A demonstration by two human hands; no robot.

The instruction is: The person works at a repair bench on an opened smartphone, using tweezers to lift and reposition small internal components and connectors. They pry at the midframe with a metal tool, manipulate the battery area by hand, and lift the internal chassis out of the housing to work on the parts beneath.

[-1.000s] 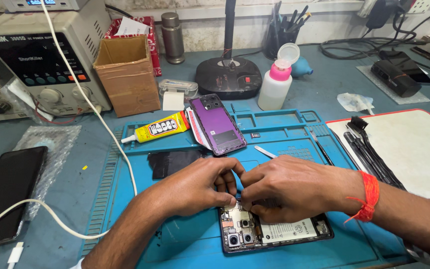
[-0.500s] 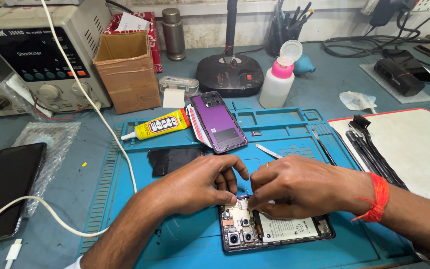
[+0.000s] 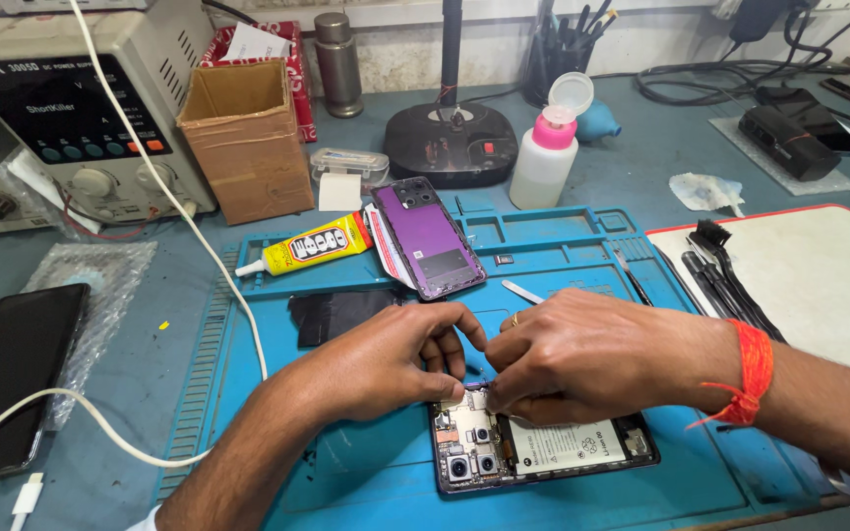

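An opened phone (image 3: 543, 452) lies on the blue work mat (image 3: 366, 472), its circuit board, camera modules and white battery exposed. My left hand (image 3: 386, 359) rests on the phone's upper left part, fingertips pinched together over the board. Right beside it, my right hand (image 3: 582, 354), with a ring and an orange wrist thread, presses its fingertips onto the same spot. The two hands touch each other. What the fingertips pinch is hidden. The phone's purple back cover (image 3: 428, 239) lies further back on the mat.
A yellow glue tube (image 3: 312, 246), a cardboard box (image 3: 246, 138), a power supply unit (image 3: 71, 108), a pink-capped squeeze bottle (image 3: 546, 147) and a lamp base (image 3: 452, 143) stand behind. A dark phone (image 3: 12, 374) with white cable lies left. Black tools (image 3: 720, 270) rest on a white pad to the right.
Both hands stay on the phone's top end. The fingers have shifted slightly and closed tighter together over the board.
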